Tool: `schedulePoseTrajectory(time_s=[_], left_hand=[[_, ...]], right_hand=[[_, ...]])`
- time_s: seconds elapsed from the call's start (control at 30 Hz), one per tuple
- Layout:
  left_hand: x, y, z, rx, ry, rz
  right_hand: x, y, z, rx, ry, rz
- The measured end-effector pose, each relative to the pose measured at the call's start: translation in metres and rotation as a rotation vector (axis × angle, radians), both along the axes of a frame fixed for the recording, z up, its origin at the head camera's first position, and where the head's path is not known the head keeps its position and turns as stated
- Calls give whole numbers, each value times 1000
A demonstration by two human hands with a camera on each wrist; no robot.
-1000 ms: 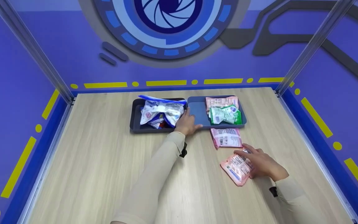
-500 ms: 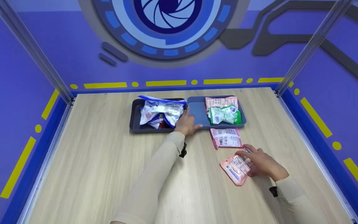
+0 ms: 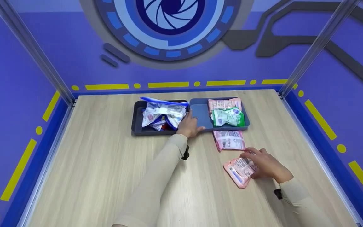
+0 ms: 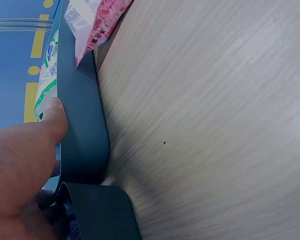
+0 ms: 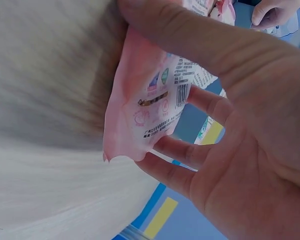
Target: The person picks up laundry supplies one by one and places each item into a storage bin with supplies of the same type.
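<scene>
My right hand (image 3: 266, 164) holds the near pink packet (image 3: 236, 171) by its right side, which lies on the table. In the right wrist view the thumb is along one edge of this packet (image 5: 145, 107) and the fingertips touch the opposite edge. My left hand (image 3: 188, 125) rests where the black tray (image 3: 137, 130) meets the blue-grey tray (image 3: 200, 108). Its thumb (image 4: 54, 117) lies over the blue-grey tray's front rim; the other fingers are mostly hidden in the left wrist view. A second pink packet (image 3: 229, 140) lies just in front of the blue-grey tray.
White-and-blue packets (image 3: 164, 110) fill much of the black tray. A green-and-white packet (image 3: 227, 116) and a peach packet (image 3: 224, 103) occupy the right part of the blue-grey tray. Blue panels with metal posts (image 3: 318, 47) enclose the wooden table (image 3: 106, 157).
My right fingers have shifted very slightly on the near pink packet. The left hand, trays and other packets stay where they were.
</scene>
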State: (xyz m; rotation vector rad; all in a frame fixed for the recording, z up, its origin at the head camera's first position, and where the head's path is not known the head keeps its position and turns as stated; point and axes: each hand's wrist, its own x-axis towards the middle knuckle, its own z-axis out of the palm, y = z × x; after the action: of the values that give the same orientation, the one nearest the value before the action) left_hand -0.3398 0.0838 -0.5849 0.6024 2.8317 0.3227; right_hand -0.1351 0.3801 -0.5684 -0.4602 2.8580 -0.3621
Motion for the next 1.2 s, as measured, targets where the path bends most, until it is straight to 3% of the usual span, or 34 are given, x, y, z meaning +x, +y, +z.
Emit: schedulePoseTrajectory(time_s=[0.57,0.87,1.2], left_hand=[[3,0,5,32,-21,31],[11,-4,9,66,16,25],[3,-1,3,33,-18,20]], right_hand=[[-1,6,1,12,-23,-43],[1,8,4,-9,-26,-54],[3,12,4,-7,-30,-63]])
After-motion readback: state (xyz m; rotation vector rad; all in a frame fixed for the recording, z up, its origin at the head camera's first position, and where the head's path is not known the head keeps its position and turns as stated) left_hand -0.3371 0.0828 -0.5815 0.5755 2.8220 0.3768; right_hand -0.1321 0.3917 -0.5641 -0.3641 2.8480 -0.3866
